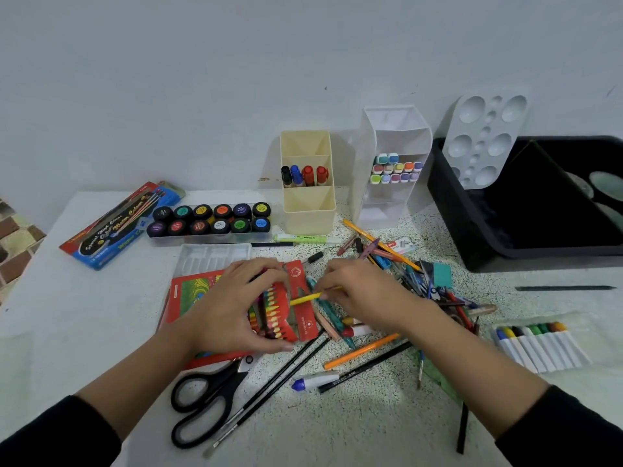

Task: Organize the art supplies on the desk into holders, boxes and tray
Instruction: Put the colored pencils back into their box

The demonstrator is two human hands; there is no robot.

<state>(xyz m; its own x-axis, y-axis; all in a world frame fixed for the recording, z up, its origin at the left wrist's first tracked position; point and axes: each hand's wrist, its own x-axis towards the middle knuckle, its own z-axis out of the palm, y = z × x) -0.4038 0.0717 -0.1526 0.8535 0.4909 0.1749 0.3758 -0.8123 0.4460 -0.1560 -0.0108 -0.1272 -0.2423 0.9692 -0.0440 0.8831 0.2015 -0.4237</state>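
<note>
My left hand grips the open end of a red coloured-pencil box lying at the desk's middle, with pencil tips showing at its mouth. My right hand pinches a yellow pencil whose tip points left at the box's red flap. A heap of loose pens, pencils and crayons lies under and to the right of my right hand. A cream holder with several markers and a white holder with pastel highlighters stand at the back.
Black scissors and long thin brushes lie near the front. A paint pot set and blue watercolour box sit back left. A black tray with a white palette is at right. A marker pack lies front right.
</note>
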